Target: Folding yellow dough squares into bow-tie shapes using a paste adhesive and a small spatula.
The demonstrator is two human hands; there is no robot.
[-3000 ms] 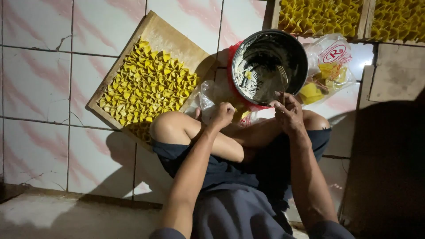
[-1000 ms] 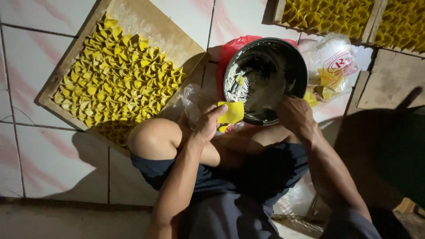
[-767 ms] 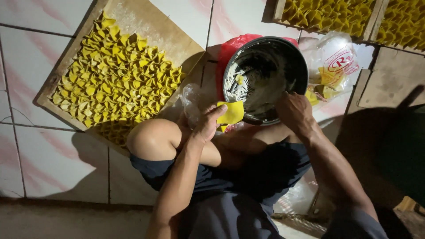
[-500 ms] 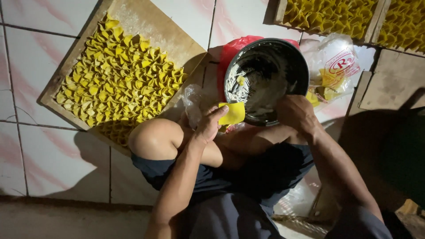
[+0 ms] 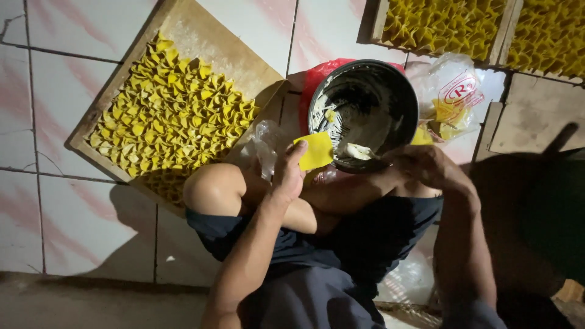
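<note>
My left hand holds a flat yellow square wrapper up beside the near rim of a dark round bowl. The bowl has pale filling smeared inside. My right hand is at the bowl's near right rim, fingers curled towards a lump of filling; whether it grips a tool is unclear. I sit on the tiled floor with a bare knee raised.
A wooden tray at left carries several folded yellow dumplings. Two more filled trays lie at the top right. A clear plastic bag of yellow wrappers sits right of the bowl, a red bag beneath it.
The view has shifted so the tray and bowl sit further right. My left hand has raised the yellow wrapper nearer the bowl's rim. My right hand stays at the bowl.
</note>
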